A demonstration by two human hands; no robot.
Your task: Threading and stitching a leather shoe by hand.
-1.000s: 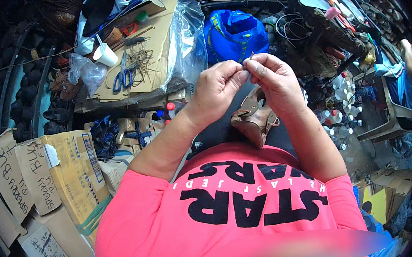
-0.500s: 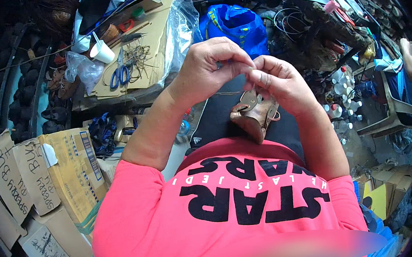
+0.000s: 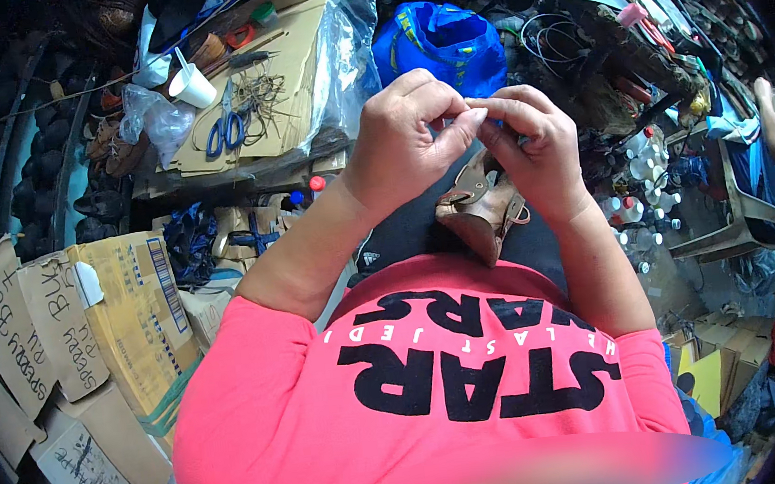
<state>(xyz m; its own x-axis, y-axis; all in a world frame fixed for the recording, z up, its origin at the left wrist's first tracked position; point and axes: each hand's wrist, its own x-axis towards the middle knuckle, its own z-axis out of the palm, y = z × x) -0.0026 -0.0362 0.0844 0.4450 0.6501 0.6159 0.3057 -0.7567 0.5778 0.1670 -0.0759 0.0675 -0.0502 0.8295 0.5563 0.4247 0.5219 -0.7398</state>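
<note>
Just above my lap, my left hand (image 3: 405, 133) and my right hand (image 3: 534, 139) meet with fingertips pinched together. Whatever lies between the fingers is too small to make out. A brown leather shoe upper (image 3: 483, 219) with eyelets and a side loop rests on my dark-clothed lap, close to my belly. Part of the shoe is covered by my right hand, which hovers over its far end.
Far left, a cardboard-topped table (image 3: 312, 86) bears blue-handled scissors (image 3: 225, 133), tangled thin brown cords (image 3: 267, 100) and a white cup (image 3: 192, 86). A blue bag (image 3: 443, 45) stands ahead. Cartons (image 3: 133, 313) sit left; plastic bottles (image 3: 647, 170) lie right. Another person's arm (image 3: 771, 126) shows far right.
Both hands stay pinched together, with the right fingers now more stretched toward the left fingertips. A thin strand seen near the left wrist no longer shows. The shoe has barely moved.
</note>
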